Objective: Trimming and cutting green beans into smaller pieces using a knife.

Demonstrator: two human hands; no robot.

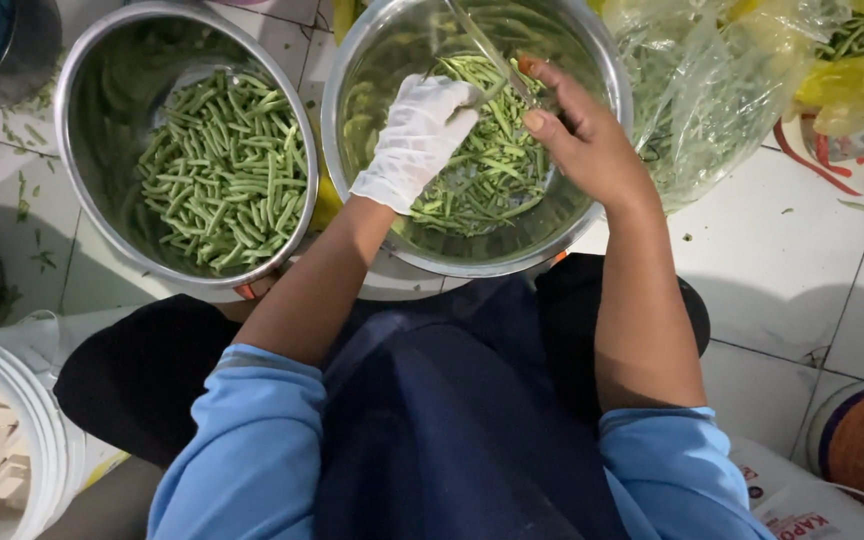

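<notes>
Blue sleeves are framing 2 steel bowls. Gloved left hand is pinching a green bean; bare right hand is gripping a knife. Left bowl is holding cut beans; untrimmed beans are waiting in the plastic bag.

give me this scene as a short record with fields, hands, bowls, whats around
left hand: white-gloved left hand holds a green bean over the right bowl
right hand: bare right hand grips a knife, blade at the bean
right bowl: steel bowl, long beans inside
left bowl: steel bowl, cut bean pieces
around: plastic bag of beans; white bucket; white tiled floor
</notes>
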